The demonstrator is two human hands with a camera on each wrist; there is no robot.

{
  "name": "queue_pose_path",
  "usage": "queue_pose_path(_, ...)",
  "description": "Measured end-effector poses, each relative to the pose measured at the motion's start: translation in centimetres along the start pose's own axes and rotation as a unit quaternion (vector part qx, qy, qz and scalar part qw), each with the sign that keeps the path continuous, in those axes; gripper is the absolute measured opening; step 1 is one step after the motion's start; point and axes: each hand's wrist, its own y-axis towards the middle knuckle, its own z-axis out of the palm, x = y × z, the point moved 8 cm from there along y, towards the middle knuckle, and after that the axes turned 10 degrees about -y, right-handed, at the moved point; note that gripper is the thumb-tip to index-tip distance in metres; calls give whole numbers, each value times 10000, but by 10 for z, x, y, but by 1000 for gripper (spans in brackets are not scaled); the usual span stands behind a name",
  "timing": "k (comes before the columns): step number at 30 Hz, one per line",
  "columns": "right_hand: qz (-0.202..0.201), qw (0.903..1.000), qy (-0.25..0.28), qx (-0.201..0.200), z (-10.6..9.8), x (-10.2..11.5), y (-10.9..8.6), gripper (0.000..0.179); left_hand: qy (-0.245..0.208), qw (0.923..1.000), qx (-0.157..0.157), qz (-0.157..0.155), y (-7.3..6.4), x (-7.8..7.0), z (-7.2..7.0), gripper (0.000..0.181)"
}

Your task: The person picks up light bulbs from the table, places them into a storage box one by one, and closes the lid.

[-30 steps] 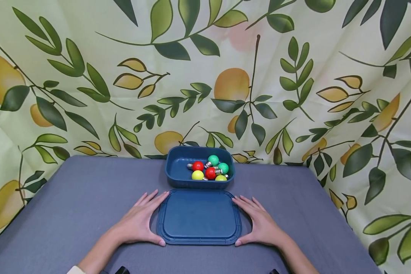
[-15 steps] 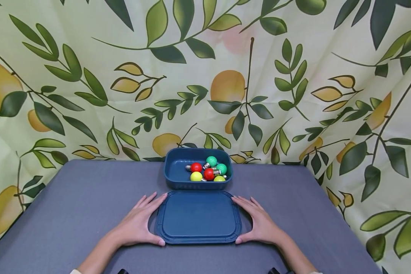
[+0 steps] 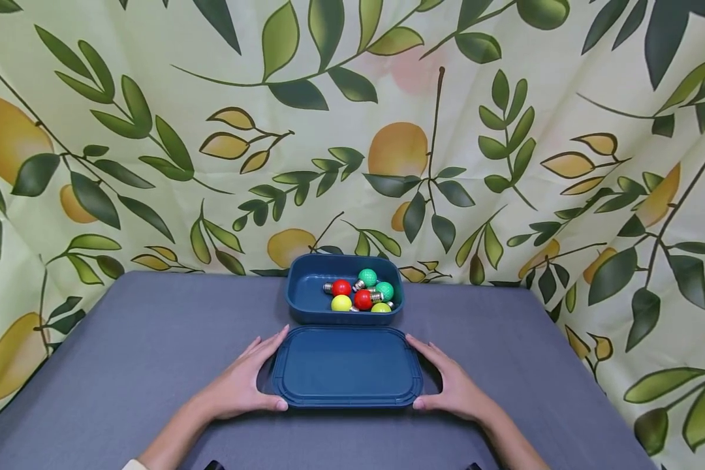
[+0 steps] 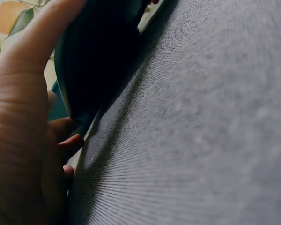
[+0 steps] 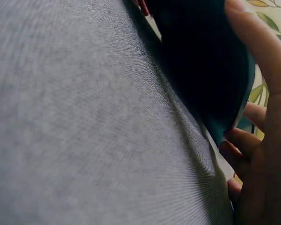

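Observation:
Between my two hands is a dark blue rectangular lid [image 3: 348,367] with a ridged rim. My left hand [image 3: 235,385] grips its left end, thumb at the front corner and fingers at the back corner. My right hand [image 3: 458,388] holds the right end the same way. Both wrist views show the lid's dark underside [image 4: 100,61], its near edge raised off the cloth. Just behind the lid stands an open blue box [image 3: 308,287]. Inside it, mostly to the right, lie small bulbs: red [image 3: 341,288], yellow [image 3: 341,303] and green [image 3: 384,290].
A grey-blue cloth [image 3: 153,352] covers the table, which ends at a leaf-and-fruit patterned curtain [image 3: 329,130] behind the box. The same curtain runs along the right side. Dark strap ends show at the bottom edge of the head view.
The lid's front edge has risen off the table, and both thumbs have come up with it. The box and bulbs have stayed put. The head view has shifted slightly.

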Motion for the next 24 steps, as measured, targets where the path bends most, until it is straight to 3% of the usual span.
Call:
queue_pose_path(6,119,9999,16,22,-2,6,-7,89,-500,9964,203,-654,-7,-2,3,119)
queue_pose_path(8,134,9999,44,15,-3,9,-11,87,-733,9945,244,-714,-10,-5,5,117)
queue_pose_path(12,313,9986,398,148,-5,16,-16,86,-1087,9936,67,-288,-15,-14,3,111)
queue_pose_path(17,485,9890,1384,200,-6,25,-21,84,-1235,9916,-295,245,-18,-27,-2,105)
queue_pose_path(21,409,9775,2068,25,-12,37,-20,82,-1398,9893,-330,274,-15,-35,-4,105)
queue_pose_path(24,461,9664,2529,-45,-17,46,-15,78,-1765,9837,-235,258,-11,-41,-4,104)
